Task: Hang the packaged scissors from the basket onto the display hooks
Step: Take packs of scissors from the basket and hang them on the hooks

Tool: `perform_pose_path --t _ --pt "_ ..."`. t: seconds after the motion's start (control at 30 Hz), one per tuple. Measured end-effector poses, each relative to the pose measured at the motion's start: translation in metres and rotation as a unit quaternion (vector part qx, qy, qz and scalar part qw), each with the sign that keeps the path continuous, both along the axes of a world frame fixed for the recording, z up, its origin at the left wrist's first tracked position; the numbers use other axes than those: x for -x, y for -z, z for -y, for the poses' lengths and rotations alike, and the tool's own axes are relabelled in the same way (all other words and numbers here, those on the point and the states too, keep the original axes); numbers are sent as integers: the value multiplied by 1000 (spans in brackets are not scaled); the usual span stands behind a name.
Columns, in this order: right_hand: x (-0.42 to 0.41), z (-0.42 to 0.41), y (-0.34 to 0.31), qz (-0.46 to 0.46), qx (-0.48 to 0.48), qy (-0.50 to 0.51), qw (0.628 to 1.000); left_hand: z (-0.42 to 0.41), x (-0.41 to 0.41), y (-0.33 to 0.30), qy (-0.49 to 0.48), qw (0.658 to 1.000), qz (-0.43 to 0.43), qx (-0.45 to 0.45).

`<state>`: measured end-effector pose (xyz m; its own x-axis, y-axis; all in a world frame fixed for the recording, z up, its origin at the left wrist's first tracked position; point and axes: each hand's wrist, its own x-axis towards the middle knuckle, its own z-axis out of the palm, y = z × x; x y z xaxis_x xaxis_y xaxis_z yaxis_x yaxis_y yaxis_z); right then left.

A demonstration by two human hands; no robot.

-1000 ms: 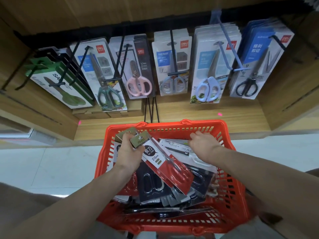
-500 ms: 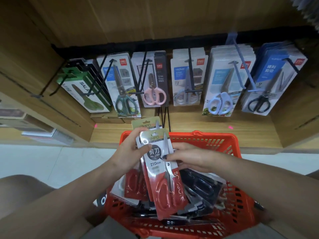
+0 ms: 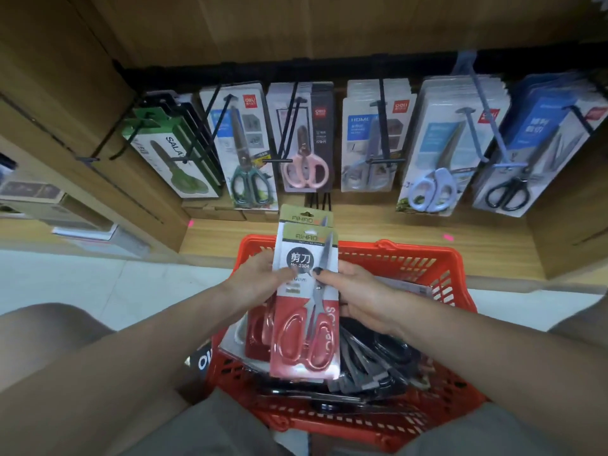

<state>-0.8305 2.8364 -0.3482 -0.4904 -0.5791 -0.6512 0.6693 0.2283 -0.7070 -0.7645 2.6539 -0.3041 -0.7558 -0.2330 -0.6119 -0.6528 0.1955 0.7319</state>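
Observation:
Two red-handled scissors packs, one behind the other, are held upright above the red basket. My left hand grips their left edge, thumb on the front card. My right hand holds the right edge, thumb on the blade. More packaged scissors, black ones, lie in the basket. Above, black display hooks carry rows of packaged scissors, with a bare pair of hooks hanging just beyond the top of my packs.
The wooden shelf board runs behind the basket, wooden side panels close the bay left and right. Boxes sit on the neighbouring shelf at left. White floor tiles lie below.
Both hands lifted the red scissors packs out of the basket and turned them upright. My right hand left the basket contents and took the packs' right edge. The view tilted up.

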Motion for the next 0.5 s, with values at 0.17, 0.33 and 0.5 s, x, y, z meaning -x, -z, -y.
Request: perform_pose_path --t 0.17,0.33,0.5 --pt "18 -8 18 -54 -76 6 996 29 -13 16 151 953 148 218" --pt "24 -17 28 -59 -104 15 993 31 -31 41 201 921 207 263" --pt "15 -10 33 -56 -102 15 993 28 -29 57 133 933 191 273"
